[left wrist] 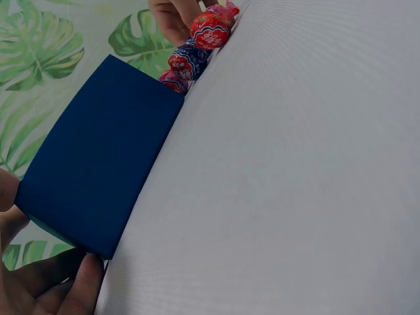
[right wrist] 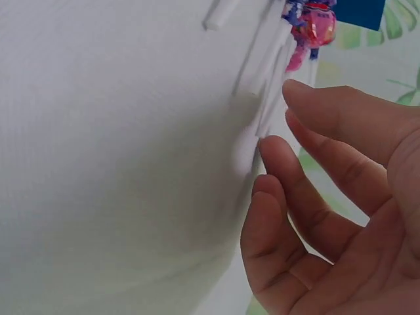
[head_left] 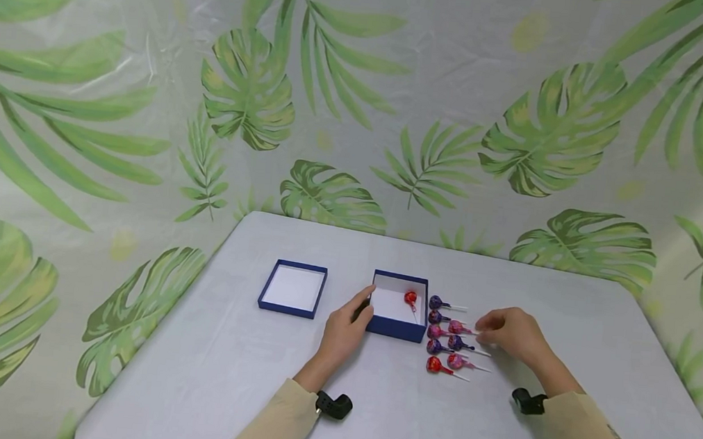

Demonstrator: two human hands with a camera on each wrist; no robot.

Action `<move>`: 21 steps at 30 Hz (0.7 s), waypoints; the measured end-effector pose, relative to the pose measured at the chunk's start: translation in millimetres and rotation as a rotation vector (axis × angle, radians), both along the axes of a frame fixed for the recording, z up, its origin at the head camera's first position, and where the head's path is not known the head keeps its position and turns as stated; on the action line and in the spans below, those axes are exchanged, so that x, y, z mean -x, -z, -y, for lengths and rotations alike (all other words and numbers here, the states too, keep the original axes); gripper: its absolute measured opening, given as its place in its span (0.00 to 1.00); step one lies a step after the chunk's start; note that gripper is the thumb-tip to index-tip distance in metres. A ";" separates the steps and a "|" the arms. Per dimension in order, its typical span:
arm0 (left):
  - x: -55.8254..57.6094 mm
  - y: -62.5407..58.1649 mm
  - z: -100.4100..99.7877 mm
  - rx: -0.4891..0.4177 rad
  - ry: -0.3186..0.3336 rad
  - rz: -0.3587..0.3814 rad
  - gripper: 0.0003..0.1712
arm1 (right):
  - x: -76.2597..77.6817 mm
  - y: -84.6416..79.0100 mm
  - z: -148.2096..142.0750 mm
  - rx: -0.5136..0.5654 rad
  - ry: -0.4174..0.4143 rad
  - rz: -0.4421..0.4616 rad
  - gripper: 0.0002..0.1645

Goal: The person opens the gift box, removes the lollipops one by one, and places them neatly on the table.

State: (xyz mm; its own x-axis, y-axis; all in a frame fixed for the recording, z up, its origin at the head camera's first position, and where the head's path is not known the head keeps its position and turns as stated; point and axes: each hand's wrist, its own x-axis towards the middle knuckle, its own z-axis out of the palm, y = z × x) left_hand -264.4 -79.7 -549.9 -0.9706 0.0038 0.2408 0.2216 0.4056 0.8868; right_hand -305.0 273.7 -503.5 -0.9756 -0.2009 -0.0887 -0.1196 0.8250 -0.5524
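Note:
My left hand [head_left: 344, 327] holds the left side of an open blue box [head_left: 395, 329], thumb and fingers at its wall and rim. A red-wrapped lollipop [head_left: 410, 297] lies inside on the box's white bottom. My right hand [head_left: 513, 335] hovers at the stick ends of several lollipops right of the box. Its thumb and fingertips are apart, close around the stick of a pink lollipop [head_left: 456, 327]. Others in the group include a purple lollipop [head_left: 435, 301] at the back and a red lollipop [head_left: 434, 364] at the front.
A shallow blue-edged lid [head_left: 293, 288] with a white inside lies to the left of the box. White cloth covers the table [head_left: 384, 417]. Behind it hangs a leaf-print sheet [head_left: 346, 142].

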 end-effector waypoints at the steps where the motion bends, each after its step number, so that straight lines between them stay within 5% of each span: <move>1: 0.2 0.3 0.0 0.002 -0.001 0.001 0.26 | -0.2 -1.0 -0.2 0.002 0.003 -0.002 0.11; 21: -0.5 1.3 -0.3 -0.004 0.010 -0.009 0.26 | 0.1 -36.5 13.6 0.015 -0.022 -0.145 0.21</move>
State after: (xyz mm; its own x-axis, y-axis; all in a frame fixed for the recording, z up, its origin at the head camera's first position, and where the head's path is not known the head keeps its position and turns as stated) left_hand -263.9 -79.4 -551.2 -0.9684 0.0125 0.2491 0.2332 0.3993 0.8867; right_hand -305.1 260.1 -467.0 -0.9733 -0.2225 0.0561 -0.2170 0.8130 -0.5404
